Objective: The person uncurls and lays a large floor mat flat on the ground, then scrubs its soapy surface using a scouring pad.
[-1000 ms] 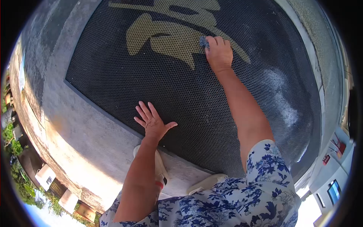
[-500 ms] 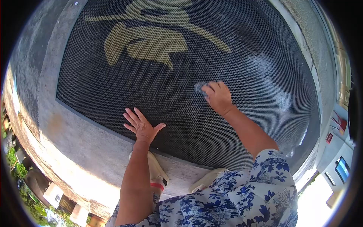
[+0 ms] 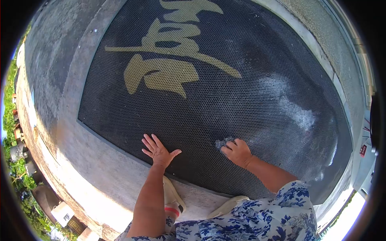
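Head view: the right hand [image 3: 238,153], curled round a bluish scrubber [image 3: 223,143], has slid down the mat [image 3: 110,106] from its lettering [image 3: 177,72], apparently bringing rubbing nearer its close edge, the empty left hand [image 3: 160,155] splayed on it.

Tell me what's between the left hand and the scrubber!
Just dark mat: in the head view, no other thing shows between the left hand and the scrubber.
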A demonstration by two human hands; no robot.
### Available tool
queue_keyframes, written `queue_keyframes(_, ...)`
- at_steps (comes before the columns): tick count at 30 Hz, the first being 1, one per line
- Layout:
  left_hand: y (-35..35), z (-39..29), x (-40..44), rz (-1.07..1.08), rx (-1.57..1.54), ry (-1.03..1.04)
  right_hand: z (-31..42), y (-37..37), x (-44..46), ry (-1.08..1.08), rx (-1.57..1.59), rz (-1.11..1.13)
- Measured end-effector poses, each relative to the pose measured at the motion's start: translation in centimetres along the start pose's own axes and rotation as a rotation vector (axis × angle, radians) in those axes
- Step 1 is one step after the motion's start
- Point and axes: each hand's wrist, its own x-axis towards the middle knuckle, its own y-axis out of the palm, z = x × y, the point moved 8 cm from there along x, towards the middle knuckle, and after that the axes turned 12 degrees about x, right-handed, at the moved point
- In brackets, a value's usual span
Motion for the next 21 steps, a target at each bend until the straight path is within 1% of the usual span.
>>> queue_keyframes(1, 0.3, -0.3, 0.3, 0.007, 0.014, 0.026, 0.9, -0.8, -0.7, -0.133, -0.036, -0.018)
queue_keyframes(2, 0.4, 0.1, 0.4, -0.037, 0.013, 0.023, -2.0, -1.6, 0.1, -0.038, -0.058, -0.065)
queue_keyframes(3, 0.4, 0.4, 0.2, -0.082, 0.008, 0.017, -5.3, -4.1, 3.1, 0.053, -0.083, -0.111)
queue_keyframes(4, 0.4, 0.1, 0.5, -0.088, 0.017, 0.042, -8.4, -5.9, 5.3, 0.161, -0.147, -0.184)
queue_keyframes(6, 0.6, 0.8, 0.5, -0.045, 0.033, -0.004, -13.9, -9.5, 8.5, 0.399, -0.196, -0.349)
queue_keyframes(8, 0.3, 0.5, 0.8, -0.080, 0.044, 0.015, -18.5, -12.5, 9.1, 0.761, -0.176, -0.543)
queue_keyframes(9, 0.2, 0.6, 0.7, -0.075, 0.039, 0.003, -17.8, -12.0, 8.8, 0.777, -0.172, -0.544)
queue_keyframes(11, 0.5, 0.9, 0.6, -0.045, 0.040, -0.017, -15.0, -11.1, 8.6, 0.687, -0.094, -0.520)
queue_keyframes(13, 0.3, 0.7, 0.7, -0.042, 0.040, -0.021, -8.4, -7.4, 6.0, 0.437, -0.084, -0.345)
queue_keyframes(14, 0.4, 0.9, 0.6, -0.032, 0.052, -0.033, -5.1, -4.9, 4.1, 0.376, -0.058, -0.167)
queue_keyframes(15, 0.4, 0.9, 0.6, -0.049, 0.049, -0.021, -2.3, -2.4, 1.5, 0.258, -0.003, -0.119)
queue_keyframes(16, 0.7, 0.7, 0.8, -0.036, 0.060, -0.002, -2.8, -1.6, -0.2, 0.284, -0.001, -0.116)
queue_keyframes(18, 0.5, 1.2, 0.8, -0.092, 0.051, -0.006, -0.5, -0.4, -3.7, -0.054, 0.034, -0.122)
queue_keyframes(20, 0.8, 1.6, 0.9, -0.113, 0.082, 0.013, -7.6, -4.9, -3.2, 0.238, -0.074, -0.184)
queue_keyframes(21, 0.9, 1.8, 1.0, -0.095, 0.077, 0.000, -11.5, -7.3, -3.4, 0.373, -0.145, -0.279)
